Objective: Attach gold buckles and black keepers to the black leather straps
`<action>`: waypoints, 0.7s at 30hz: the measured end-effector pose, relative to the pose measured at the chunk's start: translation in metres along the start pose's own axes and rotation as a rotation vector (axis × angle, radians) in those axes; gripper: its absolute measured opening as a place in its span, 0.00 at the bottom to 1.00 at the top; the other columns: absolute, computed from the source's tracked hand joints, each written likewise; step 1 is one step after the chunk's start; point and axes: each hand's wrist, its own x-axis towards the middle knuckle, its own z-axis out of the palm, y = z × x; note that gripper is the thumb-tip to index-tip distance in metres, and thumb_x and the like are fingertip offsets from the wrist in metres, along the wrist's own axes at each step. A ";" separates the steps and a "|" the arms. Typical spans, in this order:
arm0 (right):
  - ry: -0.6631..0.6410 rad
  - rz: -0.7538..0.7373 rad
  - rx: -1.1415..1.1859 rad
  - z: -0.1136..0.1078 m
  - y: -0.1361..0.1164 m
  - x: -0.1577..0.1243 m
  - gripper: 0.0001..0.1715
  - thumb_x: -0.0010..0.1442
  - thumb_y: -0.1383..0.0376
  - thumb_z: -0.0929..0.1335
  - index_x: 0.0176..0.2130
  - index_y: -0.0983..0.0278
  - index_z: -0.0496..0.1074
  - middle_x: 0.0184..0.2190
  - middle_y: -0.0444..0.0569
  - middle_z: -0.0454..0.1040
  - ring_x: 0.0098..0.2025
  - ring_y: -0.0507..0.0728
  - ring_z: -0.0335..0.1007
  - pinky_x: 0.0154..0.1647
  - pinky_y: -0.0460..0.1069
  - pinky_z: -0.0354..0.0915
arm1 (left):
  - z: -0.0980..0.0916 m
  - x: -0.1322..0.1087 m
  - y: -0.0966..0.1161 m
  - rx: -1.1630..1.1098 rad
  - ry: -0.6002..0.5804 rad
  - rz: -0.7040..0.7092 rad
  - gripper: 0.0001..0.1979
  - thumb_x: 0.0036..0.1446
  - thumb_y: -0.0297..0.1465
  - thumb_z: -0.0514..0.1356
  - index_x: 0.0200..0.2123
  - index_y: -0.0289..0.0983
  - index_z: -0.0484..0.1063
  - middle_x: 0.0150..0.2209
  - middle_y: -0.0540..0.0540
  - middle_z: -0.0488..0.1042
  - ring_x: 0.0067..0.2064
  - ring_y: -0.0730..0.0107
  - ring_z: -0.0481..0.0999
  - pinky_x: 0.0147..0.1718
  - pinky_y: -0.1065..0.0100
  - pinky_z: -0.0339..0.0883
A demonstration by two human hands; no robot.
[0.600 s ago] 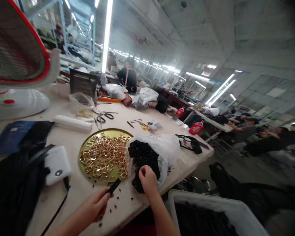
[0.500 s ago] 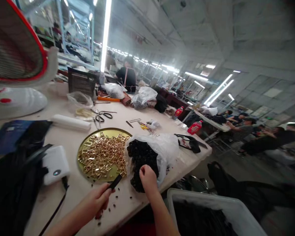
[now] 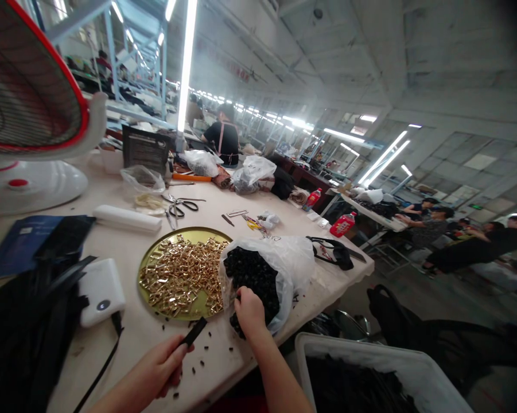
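My left hand [image 3: 166, 362] is closed round a black strap [image 3: 195, 331], its flat end pointing up toward the tray. Over the mouth of a white plastic bag [image 3: 290, 269], my right hand [image 3: 250, 310] has its fingers pinched together; whatever is between them is too small to make out. Small black pieces [image 3: 252, 267] fill the bag's opening. Left of it lies a round gold tray [image 3: 144, 287] heaped with small gold metal buckles [image 3: 185, 269]. Several loose black pieces [image 3: 202, 363] are scattered on the table between my hands.
A white device with a cable [image 3: 101, 293] and black straps [image 3: 21, 327] lie at left, below a fan [image 3: 30, 183]. Scissors [image 3: 183, 205], a white roll [image 3: 127, 218] and red bottles [image 3: 342, 224] are farther back. A white bin [image 3: 370, 344] stands at lower right. People sit beyond.
My right hand has shifted slightly left over the bag's mouth. My left hand, with the strap, has moved a little down and left. The view has shifted slightly.
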 end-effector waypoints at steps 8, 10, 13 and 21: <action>-0.201 0.135 0.794 -0.016 -0.015 -0.041 0.15 0.55 0.62 0.64 0.43 0.64 0.67 0.26 0.43 0.69 0.25 0.49 0.65 0.30 0.45 0.63 | 0.008 -0.004 0.035 0.005 -0.012 0.068 0.23 0.47 0.49 0.48 0.38 0.37 0.62 0.12 0.61 0.58 0.12 0.79 0.53 0.11 0.76 0.45; -0.285 0.286 1.237 -0.017 -0.027 -0.051 0.16 0.50 0.60 0.70 0.39 0.64 0.69 0.23 0.41 0.68 0.23 0.47 0.63 0.29 0.43 0.63 | 0.011 -0.004 0.043 0.019 -0.032 0.104 0.23 0.48 0.48 0.48 0.38 0.36 0.62 0.12 0.61 0.58 0.12 0.79 0.53 0.12 0.76 0.46; -0.328 0.465 1.585 -0.016 -0.042 -0.057 0.18 0.42 0.60 0.75 0.33 0.64 0.70 0.21 0.40 0.68 0.21 0.45 0.61 0.25 0.41 0.60 | 0.012 -0.004 0.046 0.040 -0.029 0.133 0.22 0.50 0.47 0.47 0.39 0.36 0.62 0.12 0.61 0.58 0.12 0.80 0.54 0.12 0.77 0.47; -0.289 0.318 1.435 0.003 -0.054 -0.065 0.15 0.44 0.59 0.74 0.26 0.66 0.68 0.18 0.39 0.68 0.20 0.45 0.60 0.24 0.41 0.58 | 0.005 -0.007 0.040 0.045 0.056 0.130 0.21 0.50 0.47 0.49 0.37 0.36 0.65 0.12 0.60 0.59 0.12 0.79 0.56 0.12 0.76 0.49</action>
